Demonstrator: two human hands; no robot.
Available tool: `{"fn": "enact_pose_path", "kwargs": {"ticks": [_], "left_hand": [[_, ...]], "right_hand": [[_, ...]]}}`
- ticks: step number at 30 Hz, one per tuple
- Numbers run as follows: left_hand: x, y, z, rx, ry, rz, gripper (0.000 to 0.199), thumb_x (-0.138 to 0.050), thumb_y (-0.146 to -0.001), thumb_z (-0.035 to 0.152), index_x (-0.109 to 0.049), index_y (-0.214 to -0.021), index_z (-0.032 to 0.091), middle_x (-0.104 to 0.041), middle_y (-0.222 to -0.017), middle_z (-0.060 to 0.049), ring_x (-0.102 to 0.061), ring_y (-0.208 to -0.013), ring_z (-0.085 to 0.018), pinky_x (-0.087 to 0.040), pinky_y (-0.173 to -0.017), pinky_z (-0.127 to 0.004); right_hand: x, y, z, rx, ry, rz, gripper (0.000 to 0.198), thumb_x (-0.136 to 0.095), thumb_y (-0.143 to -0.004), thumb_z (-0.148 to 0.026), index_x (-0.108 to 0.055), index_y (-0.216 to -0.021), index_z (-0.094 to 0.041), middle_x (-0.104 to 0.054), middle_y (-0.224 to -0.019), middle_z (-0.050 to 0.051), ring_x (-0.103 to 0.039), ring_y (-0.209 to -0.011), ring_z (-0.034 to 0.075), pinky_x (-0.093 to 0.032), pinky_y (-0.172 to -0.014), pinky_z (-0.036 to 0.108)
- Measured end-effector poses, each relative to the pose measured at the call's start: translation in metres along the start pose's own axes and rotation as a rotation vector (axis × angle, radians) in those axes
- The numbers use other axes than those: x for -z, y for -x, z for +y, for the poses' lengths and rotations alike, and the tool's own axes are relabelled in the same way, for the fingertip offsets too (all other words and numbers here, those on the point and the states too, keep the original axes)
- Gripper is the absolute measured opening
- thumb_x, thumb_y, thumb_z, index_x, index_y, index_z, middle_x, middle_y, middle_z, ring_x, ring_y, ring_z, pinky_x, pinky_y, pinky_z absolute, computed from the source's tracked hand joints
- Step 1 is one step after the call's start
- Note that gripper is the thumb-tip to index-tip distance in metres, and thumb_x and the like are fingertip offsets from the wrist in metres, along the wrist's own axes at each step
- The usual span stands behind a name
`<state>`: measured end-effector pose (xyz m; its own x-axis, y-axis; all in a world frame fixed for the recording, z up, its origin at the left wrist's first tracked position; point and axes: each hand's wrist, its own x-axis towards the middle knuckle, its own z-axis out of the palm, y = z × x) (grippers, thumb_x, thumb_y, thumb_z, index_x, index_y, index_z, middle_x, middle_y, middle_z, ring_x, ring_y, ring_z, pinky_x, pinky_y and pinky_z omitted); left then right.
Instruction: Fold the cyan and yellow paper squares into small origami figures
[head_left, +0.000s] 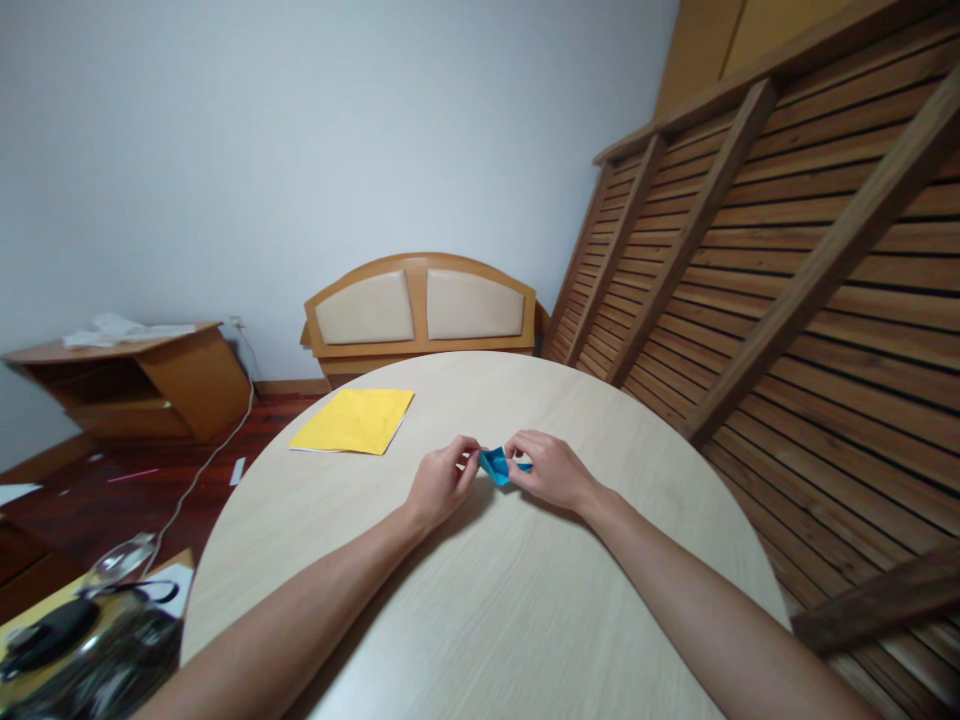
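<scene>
A small piece of folded blue paper [496, 466] is held between my two hands, just over the middle of the round table [480, 620]. My left hand [445, 482] pinches its left edge between thumb and fingertips. On the other side, my right hand [551, 468] grips the paper, with a blue tip showing past the thumb. The fingers hide part of the folds, so the full shape cannot be made out. Farther off to the left, a yellow stack of square paper [352, 420] lies flat on the table, touched by neither hand.
Past the table's far edge stands a wooden headboard [420, 305] with padded panels. A slatted wooden frame [750, 230] leans along the right. At left are a low cabinet [180, 385], a white cord [202, 470] on the floor, and a cluttered surface with a dark bag-like item [127, 650].
</scene>
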<state>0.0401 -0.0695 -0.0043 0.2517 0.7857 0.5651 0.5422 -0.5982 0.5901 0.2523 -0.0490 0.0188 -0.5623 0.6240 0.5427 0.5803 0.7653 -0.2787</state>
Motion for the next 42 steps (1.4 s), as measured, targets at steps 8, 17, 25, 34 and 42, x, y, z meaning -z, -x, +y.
{"fn": "enact_pose_path", "kwargs": {"ticks": [8,17,25,34,42], "left_hand": [[0.000,-0.001,0.001,0.052,0.088,-0.002,0.015,-0.045,-0.097,0.030,-0.053,-0.097,0.018,-0.071,-0.080,-0.004,-0.067,-0.066,-0.013,-0.050,-0.055,-0.021],[-0.001,-0.002,0.003,0.123,0.187,-0.006,0.014,-0.044,-0.097,0.030,-0.049,-0.094,0.018,-0.069,-0.085,-0.006,-0.069,-0.074,-0.015,-0.053,-0.062,-0.024],[0.004,0.002,0.005,-0.009,-0.122,-0.131,0.034,-0.054,-0.091,0.028,-0.051,-0.125,0.023,-0.070,-0.111,-0.006,-0.069,-0.095,-0.018,-0.055,-0.078,-0.029],[0.003,0.001,0.005,-0.079,-0.302,-0.229,0.019,-0.059,-0.089,0.023,-0.066,-0.107,0.025,-0.071,-0.099,-0.003,-0.067,-0.086,-0.017,-0.050,-0.075,-0.025],[0.000,0.001,0.000,-0.069,-0.323,-0.268,0.010,-0.062,-0.086,0.019,-0.066,-0.094,0.022,-0.072,-0.092,-0.001,-0.066,-0.081,-0.016,-0.046,-0.070,-0.023]], "right_hand": [[-0.002,0.000,0.005,0.030,-0.058,0.022,0.008,-0.061,-0.083,-0.012,-0.057,-0.082,-0.020,-0.067,-0.108,0.006,-0.061,-0.102,0.020,-0.044,-0.090,0.032],[-0.006,0.001,0.005,-0.075,-0.089,-0.028,0.004,-0.059,-0.085,-0.016,-0.061,-0.084,-0.020,-0.066,-0.081,0.000,-0.060,-0.074,0.015,-0.043,-0.070,0.026],[-0.005,0.001,0.005,-0.031,0.004,-0.057,0.005,-0.058,-0.088,-0.017,-0.063,-0.088,-0.019,-0.068,-0.085,0.003,-0.061,-0.079,0.017,-0.043,-0.073,0.027],[-0.005,-0.001,-0.006,0.054,0.026,-0.094,0.006,-0.061,-0.083,-0.014,-0.064,-0.086,-0.019,-0.068,-0.086,0.004,-0.062,-0.081,0.018,-0.045,-0.076,0.028],[-0.006,0.000,-0.005,0.092,-0.019,-0.146,0.007,-0.061,-0.082,-0.013,-0.063,-0.086,-0.019,-0.067,-0.087,0.003,-0.060,-0.082,0.017,-0.044,-0.076,0.027]]}}
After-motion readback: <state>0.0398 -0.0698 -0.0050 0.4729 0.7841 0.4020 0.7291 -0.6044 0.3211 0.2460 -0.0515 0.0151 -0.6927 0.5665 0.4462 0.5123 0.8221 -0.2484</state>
